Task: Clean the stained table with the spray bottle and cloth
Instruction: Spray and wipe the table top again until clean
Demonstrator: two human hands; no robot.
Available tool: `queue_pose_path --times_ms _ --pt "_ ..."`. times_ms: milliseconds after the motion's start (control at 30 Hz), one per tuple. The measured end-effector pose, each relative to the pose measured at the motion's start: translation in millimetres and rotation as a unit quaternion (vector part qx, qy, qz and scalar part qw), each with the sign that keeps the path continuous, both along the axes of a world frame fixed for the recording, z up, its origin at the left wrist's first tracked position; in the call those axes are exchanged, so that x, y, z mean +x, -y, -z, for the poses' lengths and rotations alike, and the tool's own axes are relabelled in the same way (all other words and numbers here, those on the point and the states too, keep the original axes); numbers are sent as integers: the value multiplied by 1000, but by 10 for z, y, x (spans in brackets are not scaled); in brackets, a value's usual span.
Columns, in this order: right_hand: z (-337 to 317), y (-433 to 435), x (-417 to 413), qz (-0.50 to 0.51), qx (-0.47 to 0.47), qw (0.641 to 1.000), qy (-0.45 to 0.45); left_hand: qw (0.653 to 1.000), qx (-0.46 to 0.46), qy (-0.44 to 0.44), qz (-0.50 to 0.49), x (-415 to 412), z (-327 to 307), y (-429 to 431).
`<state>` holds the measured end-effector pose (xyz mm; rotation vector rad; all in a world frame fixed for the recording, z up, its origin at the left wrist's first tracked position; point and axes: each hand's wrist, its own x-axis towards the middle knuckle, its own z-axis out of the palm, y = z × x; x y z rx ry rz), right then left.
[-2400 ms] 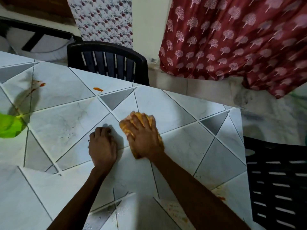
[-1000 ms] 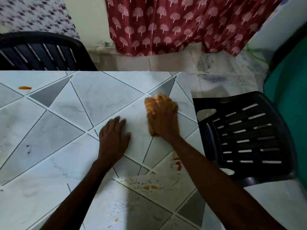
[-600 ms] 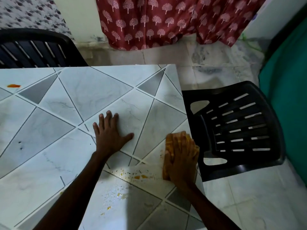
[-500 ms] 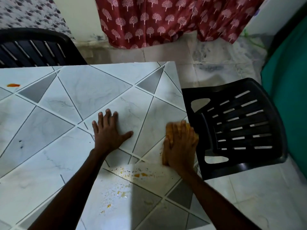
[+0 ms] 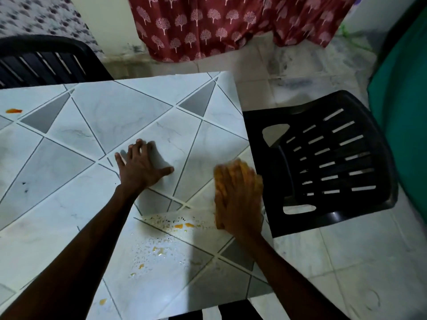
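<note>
while the left grip (image 5: 142,168) lies flat on the counter (image 5: 111,105) with its fingers spread and released, holding nothing, the right grip (image 5: 238,199) presses down on the orange cloth (image 5: 257,181), its fingers laid out straight over it rather than curled, though motion blur softens them. the cloth sits at the counter's right edge, about midway along it. it is mostly covered by the grip, with orange folds showing past the fingertips and on both sides of the fingers. just nearer the person than the cloth, a band of orange spots (image 5: 182,225) and dark specks runs leftward from the heel of that grip. closer to the near edge lie wet droplets (image 5: 157,249) with small yellow-orange bits among them, and one more orange dab (image 5: 102,301) sits by the near edge beside the left forearm. a small orange smear (image 5: 13,110) marks the far left part of the counter. a black slatted chair (image 5: 335,158) stands on the tiled floor just off the right edge, and another black chair (image 5: 46,61) stands behind the far edge. a red tree-print curtain (image 5: 219,24) hangs beyond.
</note>
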<state>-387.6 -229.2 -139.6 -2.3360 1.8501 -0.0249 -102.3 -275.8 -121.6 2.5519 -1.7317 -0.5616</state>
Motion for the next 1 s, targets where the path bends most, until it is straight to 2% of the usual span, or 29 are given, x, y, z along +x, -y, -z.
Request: queue_pose_path --times_ms 100,167,200,300,433,500,600,700,800,867,1000 --pt "23 -608 -478 50 9 998 34 996 -80 20 45 -206 -26 -104" --pt "69 -690 -615 51 19 997 58 990 -111 -21 80 -397 42 -248" --pt "62 -646 -631 49 25 996 68 990 -98 -41 90 -502 75 -336" --pt "62 -138 -523 67 34 993 88 992 -57 -41 102 -656 211 -528" --pt "31 910 -23 80 23 996 23 992 -48 -26 111 -623 246 -523" --pt "2 1096 250 77 13 997 9 993 -47 -18 109 -625 244 -504" --pt "-15 749 309 -12 15 1000 5 994 -44 -13 103 -634 242 -530" --pt "-64 22 -33 -104 10 994 5 994 -39 -14 106 -634 224 -509" --pt "-33 -708 -565 -90 20 996 15 994 -29 -7 101 -660 219 -489" --pt "51 -1026 -925 -55 40 996 53 995 -29 -9 95 -687 214 -491" --pt "98 -941 -1113 -16 94 991 97 995 -45 -13 93 -699 217 -508"
